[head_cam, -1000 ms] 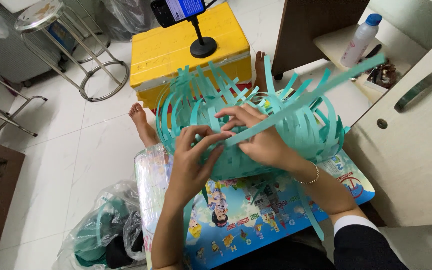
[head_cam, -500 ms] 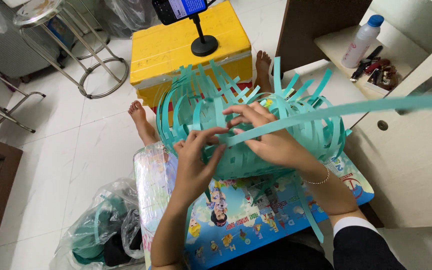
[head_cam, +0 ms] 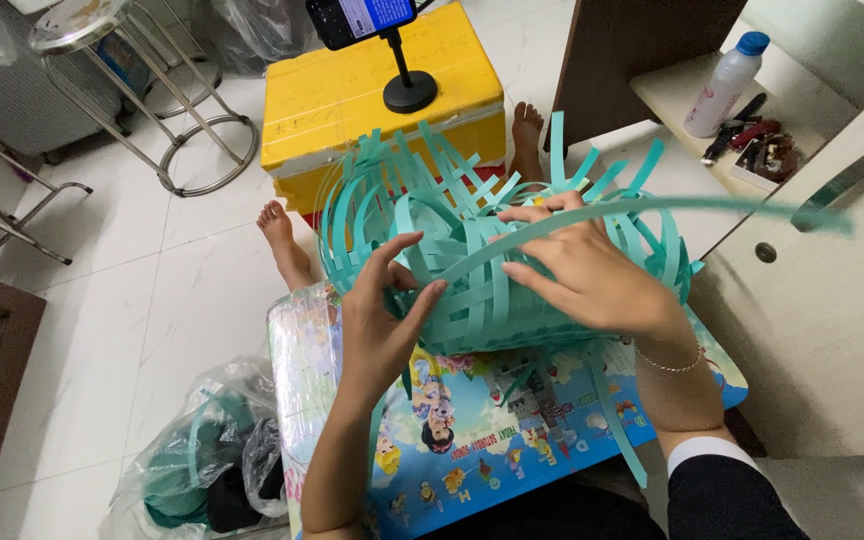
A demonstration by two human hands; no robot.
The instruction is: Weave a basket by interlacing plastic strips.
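Right now both hands are on a half-woven teal basket (head_cam: 472, 300) made of flat plastic strips, which rests on a small surface (head_cam: 512, 440) covered with a colourful cartoon print, just in front of the person. The left hand (head_cam: 382, 320) presses against the basket's near-left side, its fingers spread apart and the thumb and fingertips touching the woven wall without closing round anything. The right hand (head_cam: 592, 280) lies over the basket's right side, fingers together and curled on one long teal strip (head_cam: 652, 208) that arcs from the weave up and out to the right, ending well past the basket over a pale cabinet door (head_cam: 812, 330). Many loose strip ends stand up and fan outward from the basket's rim. A thin bracelet (head_cam: 667, 362) circles the right wrist, and a dark sleeve with a white cuff (head_cam: 712, 470) covers the forearm below it. Beyond the basket two bare feet (head_cam: 282, 235) rest on the white tiled floor, one at the left and one beside a yellow box (head_cam: 352, 100). On that box stands a phone on a black stand (head_cam: 402, 80). A metal stool (head_cam: 132, 90) is at the upper left, a clear plastic bag (head_cam: 202, 460) holding teal and dark material lies at the lower left, and a white bottle with a blue cap (head_cam: 722, 85) stands on a shelf at the upper right.
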